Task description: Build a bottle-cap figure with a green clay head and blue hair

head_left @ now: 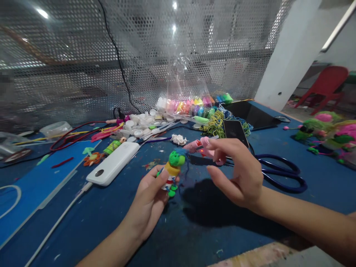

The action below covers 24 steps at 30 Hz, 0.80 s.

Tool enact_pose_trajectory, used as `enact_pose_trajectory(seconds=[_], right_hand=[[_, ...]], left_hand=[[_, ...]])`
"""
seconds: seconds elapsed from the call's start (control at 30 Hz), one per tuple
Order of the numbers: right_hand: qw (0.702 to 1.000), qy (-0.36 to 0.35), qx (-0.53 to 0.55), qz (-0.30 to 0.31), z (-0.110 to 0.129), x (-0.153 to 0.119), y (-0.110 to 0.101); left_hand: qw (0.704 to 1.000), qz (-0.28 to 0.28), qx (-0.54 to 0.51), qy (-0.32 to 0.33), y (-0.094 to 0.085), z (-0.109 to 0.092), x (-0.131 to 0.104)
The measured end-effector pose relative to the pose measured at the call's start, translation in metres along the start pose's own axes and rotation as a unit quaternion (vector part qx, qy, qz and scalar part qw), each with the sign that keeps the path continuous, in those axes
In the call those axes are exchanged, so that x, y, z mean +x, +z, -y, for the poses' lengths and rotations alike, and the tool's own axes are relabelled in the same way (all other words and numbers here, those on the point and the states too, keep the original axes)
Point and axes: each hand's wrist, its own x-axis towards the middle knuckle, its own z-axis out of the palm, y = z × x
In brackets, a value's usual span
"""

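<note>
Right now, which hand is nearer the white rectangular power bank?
Left. The left hand, holding a green-headed clay figure, is just right of the power bank; the right hand is farther right.

From your head, your camera looks forward and down across the table [91, 217], close above your left hand [151, 191] and right hand [244, 172], facing the perforated screen [144, 44] on the far side.

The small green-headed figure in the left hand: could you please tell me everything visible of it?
The small figure has a lumpy green head with blue strands, a yellow band beneath, a white body with red and blue markings, and rounded green pieces at the bottom. It looks like modelling clay. Roughly upright, it is held above the blue table by the left hand, whose thumb and fingers hide part of it.
</note>
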Motion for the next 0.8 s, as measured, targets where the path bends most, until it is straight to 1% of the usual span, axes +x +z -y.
enact_pose_trajectory(seconds=[0.03, 0.07, 0.1, 0.17, 0.2, 0.23, 0.27, 0.3, 0.33, 0.37, 0.4, 0.43, 0.47, 0.5, 0.53, 0.57, 0.6, 0.63, 0.67, 0.73, 0.8], right_hand=[[0.995, 0.070, 0.062, 0.019, 0.002, 0.000, 0.002], [0.980, 0.145, 0.129, 0.047, 0.004, -0.001, 0.005], [0.953, 0.215, 0.199, 0.081, 0.006, -0.001, 0.008], [0.875, 0.336, 0.318, 0.140, 0.008, -0.002, 0.016], [0.837, 0.382, 0.357, 0.160, 0.009, -0.002, 0.019], [0.807, 0.415, 0.382, 0.175, 0.009, -0.001, 0.022], [0.786, 0.439, 0.393, 0.187, 0.008, -0.001, 0.025], [0.776, 0.455, 0.393, 0.191, 0.007, 0.001, 0.026], [0.776, 0.465, 0.385, 0.183, 0.005, 0.002, 0.027], [0.784, 0.469, 0.369, 0.173, 0.002, 0.003, 0.026], [0.799, 0.466, 0.341, 0.167, -0.001, 0.003, 0.025], [0.820, 0.452, 0.300, 0.180, -0.005, 0.003, 0.022], [0.847, 0.424, 0.242, 0.209, -0.008, 0.003, 0.017], [0.874, 0.379, 0.166, 0.253, -0.011, 0.001, 0.011], [0.894, 0.321, 0.078, 0.301, -0.013, -0.001, 0.005], [0.904, 0.255, -0.015, 0.343, -0.015, -0.003, -0.002], [0.903, 0.194, -0.097, 0.370, -0.014, -0.005, -0.008], [0.900, 0.142, -0.155, 0.381, -0.012, -0.006, -0.014], [0.896, 0.103, -0.188, 0.388, -0.008, -0.007, -0.018], [0.900, 0.045, -0.206, 0.381, 0.004, -0.005, -0.018], [0.895, -0.017, -0.186, 0.404, 0.021, 0.001, -0.005]], left_hand=[[1.000, -0.004, -0.013, 0.002, 0.000, -0.001, 0.001], [1.000, -0.005, -0.020, 0.001, 0.000, -0.002, 0.001], [1.000, -0.002, -0.022, -0.003, 0.000, -0.002, 0.001], [1.000, 0.014, -0.018, -0.014, 0.000, -0.001, 0.000], [0.999, 0.027, -0.015, -0.018, 0.000, 0.000, -0.001], [0.999, 0.038, -0.014, -0.022, 0.001, 0.000, -0.002], [0.998, 0.047, -0.014, -0.025, 0.001, 0.001, -0.003], [0.998, 0.048, -0.016, -0.027, 0.001, 0.001, -0.003], [0.999, 0.042, -0.021, -0.027, 0.001, 0.001, -0.004], [0.999, 0.031, -0.031, -0.027, 0.001, -0.001, -0.003], [0.998, 0.018, -0.048, -0.027, 0.001, -0.003, -0.002], [0.997, 0.004, -0.072, -0.024, 0.000, -0.007, -0.001], [0.995, -0.009, -0.103, -0.016, -0.001, -0.012, 0.001], [0.990, -0.019, -0.138, -0.005, -0.003, -0.019, 0.004], [0.984, -0.029, -0.174, 0.016, -0.005, -0.026, 0.007], [0.976, -0.043, -0.207, 0.043, -0.008, -0.033, 0.010], [0.970, -0.053, -0.228, 0.067, -0.012, -0.041, 0.013], [0.963, -0.063, -0.244, 0.098, -0.016, -0.048, 0.016], [0.957, -0.066, -0.254, 0.126, -0.020, -0.053, 0.019], [0.951, -0.065, -0.260, 0.152, -0.028, -0.060, 0.023], [0.952, -0.066, -0.257, 0.151, -0.033, -0.060, 0.026]])
